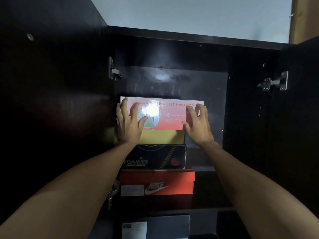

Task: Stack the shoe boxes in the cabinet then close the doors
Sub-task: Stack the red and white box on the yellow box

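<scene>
A stack of shoe boxes stands inside the dark cabinet (250,107). At the bottom is a red Nike box (165,180), on it a black Foamies box (155,157), then a yellow box (162,137), and on top a pink-red box (170,116) with red lettering. My left hand (128,121) lies spread against the left part of the pink-red box's front. My right hand (198,123) touches its right end with fingers curled and apart. Neither hand wraps around the box.
Both cabinet doors stand open: the left door (55,94) and the right door (302,104), with metal hinges (114,69) showing. A grey-blue box (165,226) sits on the shelf below. Room is left to the right of the stack.
</scene>
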